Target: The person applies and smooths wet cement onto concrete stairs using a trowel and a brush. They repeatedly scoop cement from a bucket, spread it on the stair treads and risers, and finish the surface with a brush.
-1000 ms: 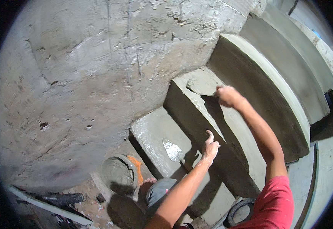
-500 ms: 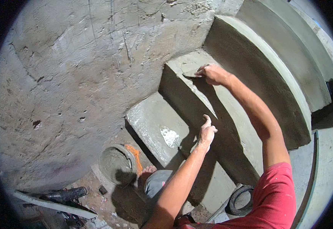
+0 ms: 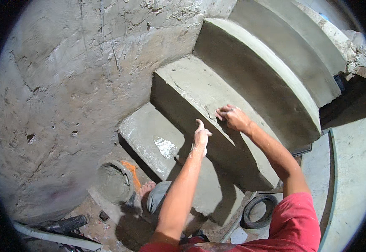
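My right hand point(image 3: 232, 116) is closed on a trowel, mostly hidden beneath my fingers, at the edge of the middle concrete step point(image 3: 184, 74), where wet mortar is spread. My left hand point(image 3: 200, 136) is raised before that step's riser, coated pale with cement; its index finger sticks up, the other fingers are bent apart, and I see nothing held. On the lower step point(image 3: 141, 130) lies a shiny trowel blade point(image 3: 165, 146). A bucket of grey mortar point(image 3: 111, 182) stands beside that step, with orange material point(image 3: 132, 172) at its side.
A rough plastered wall point(image 3: 57, 109) borders the steps on the left. Curved upper steps point(image 3: 258, 63) rise to the right. Pale slabs point(image 3: 351, 176) stand at the right, a black tyre-like ring point(image 3: 258, 210) near my right elbow. A board point(image 3: 57, 236) lies at lower left, near my bare foot.
My right hand has drawn along the middle step's edge, away from the wall and nearer my left hand, smoothing where loose mortar showed. The view has shifted, moving the steps left in the picture.
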`<action>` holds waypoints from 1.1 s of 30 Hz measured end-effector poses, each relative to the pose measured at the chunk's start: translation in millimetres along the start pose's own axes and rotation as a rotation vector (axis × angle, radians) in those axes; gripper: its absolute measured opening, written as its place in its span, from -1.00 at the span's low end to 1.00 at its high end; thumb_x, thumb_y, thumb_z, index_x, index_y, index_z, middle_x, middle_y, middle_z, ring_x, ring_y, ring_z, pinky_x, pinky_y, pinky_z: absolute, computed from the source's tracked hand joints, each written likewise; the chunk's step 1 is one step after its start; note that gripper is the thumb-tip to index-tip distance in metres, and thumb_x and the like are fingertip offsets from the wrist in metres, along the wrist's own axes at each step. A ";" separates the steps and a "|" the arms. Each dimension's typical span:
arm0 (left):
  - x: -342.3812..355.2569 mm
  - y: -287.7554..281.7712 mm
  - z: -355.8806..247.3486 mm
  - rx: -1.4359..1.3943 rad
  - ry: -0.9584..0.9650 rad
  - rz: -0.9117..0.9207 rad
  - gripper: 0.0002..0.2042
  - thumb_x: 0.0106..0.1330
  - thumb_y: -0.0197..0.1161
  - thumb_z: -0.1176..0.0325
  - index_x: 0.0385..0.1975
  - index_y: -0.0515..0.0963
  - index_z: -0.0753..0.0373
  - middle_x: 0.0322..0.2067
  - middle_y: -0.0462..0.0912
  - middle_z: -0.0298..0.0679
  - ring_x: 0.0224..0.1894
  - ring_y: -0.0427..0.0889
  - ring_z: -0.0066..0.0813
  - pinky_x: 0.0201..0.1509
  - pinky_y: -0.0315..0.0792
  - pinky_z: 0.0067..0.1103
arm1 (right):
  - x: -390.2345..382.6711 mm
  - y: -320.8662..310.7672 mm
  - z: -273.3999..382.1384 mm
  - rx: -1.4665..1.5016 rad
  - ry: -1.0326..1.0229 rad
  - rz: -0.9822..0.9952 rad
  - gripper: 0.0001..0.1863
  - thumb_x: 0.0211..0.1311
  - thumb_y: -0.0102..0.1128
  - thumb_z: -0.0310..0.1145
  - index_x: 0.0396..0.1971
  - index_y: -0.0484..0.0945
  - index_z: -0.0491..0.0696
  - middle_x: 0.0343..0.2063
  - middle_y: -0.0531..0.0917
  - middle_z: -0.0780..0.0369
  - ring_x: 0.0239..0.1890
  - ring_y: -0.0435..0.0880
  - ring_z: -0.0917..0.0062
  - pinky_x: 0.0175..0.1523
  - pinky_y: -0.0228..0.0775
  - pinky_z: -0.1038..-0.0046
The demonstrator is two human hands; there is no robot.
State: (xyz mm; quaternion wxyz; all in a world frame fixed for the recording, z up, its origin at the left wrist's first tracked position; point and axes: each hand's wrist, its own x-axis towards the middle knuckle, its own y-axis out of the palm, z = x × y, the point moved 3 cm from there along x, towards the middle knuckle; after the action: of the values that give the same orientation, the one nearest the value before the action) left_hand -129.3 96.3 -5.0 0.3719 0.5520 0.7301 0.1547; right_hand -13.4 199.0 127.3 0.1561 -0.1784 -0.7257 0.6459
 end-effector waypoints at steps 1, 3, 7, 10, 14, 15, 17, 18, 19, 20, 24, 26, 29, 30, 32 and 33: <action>2.2 -0.2 1.1 0.051 -0.018 -0.023 -0.03 0.17 0.10 0.53 0.63 -0.17 -0.11 -0.50 0.19 -0.54 -0.45 0.15 -0.68 -0.25 0.14 -0.65 | -17.2 -0.4 2.4 -0.023 0.016 0.033 -0.52 0.19 0.20 -0.44 0.15 0.64 -0.11 0.12 0.67 0.11 0.16 0.59 0.19 0.26 0.48 0.25; 5.2 -2.6 1.4 0.083 -0.016 -0.045 -0.08 0.22 0.05 0.50 0.62 -0.16 -0.12 -0.42 0.36 -0.44 -0.32 0.33 -0.61 0.16 0.13 -0.52 | -44.8 -8.6 5.4 -0.019 0.021 0.041 -0.54 0.23 0.20 -0.42 0.16 0.63 -0.12 0.10 0.68 0.12 0.15 0.60 0.18 0.24 0.49 0.24; 7.9 -6.9 0.7 0.183 -0.050 -0.052 -0.10 0.24 0.05 0.50 0.62 -0.10 -0.17 -0.48 0.28 -0.53 -0.46 0.23 -0.71 -0.31 0.07 -0.67 | -61.3 -38.9 -5.0 -0.017 0.082 0.155 -0.56 0.27 0.14 -0.47 0.15 0.64 -0.12 0.06 0.70 0.09 0.11 0.64 0.16 0.21 0.51 0.22; 7.5 -7.1 -0.7 0.115 -0.051 -0.012 -0.13 0.28 0.06 0.49 0.62 -0.07 -0.18 -0.53 0.23 -0.58 -0.54 0.15 -0.75 -0.58 -0.04 -0.72 | -52.1 -49.8 -24.5 -0.115 0.362 0.357 -0.43 0.09 -0.06 -0.70 0.11 0.65 -0.11 0.07 0.67 -0.01 0.04 0.69 0.08 0.14 0.57 0.15; 5.7 -5.6 1.1 0.071 -0.066 -0.001 -0.08 0.22 0.06 0.51 0.62 -0.13 -0.15 -0.50 0.29 -0.56 -0.49 0.20 -0.71 -0.01 0.21 -0.70 | -35.4 -49.5 -20.6 0.130 0.116 -0.223 -0.45 0.07 0.05 -0.65 0.13 0.62 -0.13 0.08 0.66 -0.01 0.11 0.65 0.03 0.27 0.50 0.19; 5.3 -4.9 0.9 0.058 -0.043 -0.001 -0.07 0.20 0.05 0.52 0.62 -0.14 -0.12 -0.49 0.32 -0.54 -0.46 0.23 -0.69 0.15 0.17 -0.65 | -34.1 -40.8 -18.5 0.104 0.059 -0.153 -0.41 0.05 0.04 -0.65 0.16 0.60 -0.12 0.17 0.61 0.03 0.19 0.59 0.06 0.33 0.45 0.19; 4.3 -3.4 1.4 0.059 -0.020 -0.002 -0.07 0.18 0.03 0.53 0.62 -0.15 -0.03 -0.46 0.42 -0.49 -0.38 0.34 -0.64 0.44 0.04 -0.47 | -34.9 -31.1 -24.2 0.056 0.225 -0.160 -0.40 0.03 0.05 -0.66 0.17 0.60 -0.09 0.20 0.60 0.05 0.22 0.57 0.07 0.34 0.44 0.18; 2.7 -3.6 2.6 0.082 -0.002 -0.013 -0.08 0.18 0.02 0.54 0.62 -0.14 0.03 -0.44 0.49 -0.45 -0.33 0.42 -0.60 0.57 -0.04 -0.35 | -34.5 -27.0 -27.4 0.041 0.279 -0.092 -0.39 0.03 0.06 -0.66 0.17 0.61 -0.08 0.21 0.59 0.06 0.23 0.56 0.07 0.34 0.43 0.18; 3.2 -2.6 3.4 0.046 -0.006 -0.008 -0.06 0.16 0.02 0.54 0.62 -0.16 -0.01 -0.43 0.46 -0.46 -0.29 0.42 -0.61 0.57 -0.05 -0.37 | -33.8 -27.2 -33.2 0.011 0.404 -0.090 -0.39 -0.02 0.12 -0.66 0.14 0.63 -0.06 0.17 0.63 0.08 0.21 0.59 0.10 0.31 0.47 0.15; 2.5 -2.6 4.0 0.059 0.013 0.006 -0.04 0.14 0.03 0.54 0.62 -0.19 -0.06 -0.42 0.43 -0.46 -0.24 0.43 -0.61 0.57 -0.06 -0.38 | -29.9 -29.5 -37.3 -0.046 0.447 -0.075 -0.41 -0.05 0.15 -0.65 0.10 0.66 -0.05 0.12 0.67 0.10 0.20 0.60 0.11 0.27 0.51 0.14; -0.3 0.3 7.4 0.046 0.066 -0.003 -0.03 0.15 0.03 0.54 0.62 -0.20 -0.11 -0.44 0.34 -0.46 -0.28 0.36 -0.65 0.52 -0.01 -0.46 | 35.2 -61.0 -46.7 0.103 0.248 -0.219 -0.63 0.03 0.21 -0.59 -0.09 0.68 -0.11 -0.14 0.77 0.11 -0.08 0.76 0.21 0.08 0.62 0.23; -1.8 -0.2 6.7 0.048 0.045 -0.012 -0.07 0.18 0.03 0.53 0.62 -0.15 -0.12 -0.48 0.27 -0.50 -0.36 0.30 -0.69 0.46 0.06 -0.52 | 88.6 -70.4 -50.0 0.782 0.255 -0.122 -0.84 0.13 0.20 -0.64 -0.29 0.68 -0.18 -0.35 0.76 0.20 -0.37 0.73 0.35 -0.16 0.56 0.30; -5.2 -1.4 0.0 0.053 0.034 0.012 -0.11 0.22 0.07 0.53 0.61 -0.10 -0.04 -0.50 0.19 -0.54 -0.38 0.25 -0.72 0.24 0.18 -0.69 | 155.3 -79.7 -48.3 1.215 0.324 -0.035 -0.86 0.19 0.22 -0.61 -0.25 0.64 -0.25 -0.32 0.74 0.09 -0.28 0.77 0.35 -0.12 0.65 0.32; -6.8 -1.0 -2.3 0.067 0.036 0.023 -0.08 0.20 0.08 0.54 0.61 -0.16 0.03 -0.45 0.18 -0.54 -0.34 0.24 -0.72 0.37 0.10 -0.65 | 171.9 -81.0 -47.8 1.249 0.327 -0.026 -0.85 0.20 0.22 -0.59 -0.23 0.65 -0.26 -0.32 0.75 0.12 -0.26 0.77 0.38 -0.09 0.64 0.35; -9.5 0.0 -5.0 0.035 0.030 0.026 -0.07 0.20 0.07 0.55 0.61 -0.17 0.03 -0.46 0.17 -0.52 -0.33 0.24 -0.71 0.34 0.10 -0.69 | 201.0 -82.0 -48.9 0.850 0.293 -0.034 -0.79 0.16 0.22 -0.55 -0.20 0.66 -0.25 -0.35 0.76 0.16 -0.24 0.76 0.43 -0.10 0.63 0.31; -9.8 0.9 -5.3 0.088 0.039 0.010 -0.07 0.19 0.07 0.55 0.61 -0.19 0.05 -0.47 0.20 -0.51 -0.32 0.26 -0.69 0.38 0.06 -0.68 | 215.0 -81.1 -49.3 0.465 0.262 -0.055 -0.72 0.05 0.21 -0.53 -0.20 0.68 -0.25 -0.39 0.77 0.04 -0.25 0.79 0.30 -0.11 0.60 0.20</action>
State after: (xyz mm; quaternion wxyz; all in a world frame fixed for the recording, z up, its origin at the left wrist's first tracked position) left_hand -131.4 88.6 2.8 0.3324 0.5683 0.7405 0.1350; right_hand -186.4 333.3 212.8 0.3029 -0.2000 -0.5361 0.7621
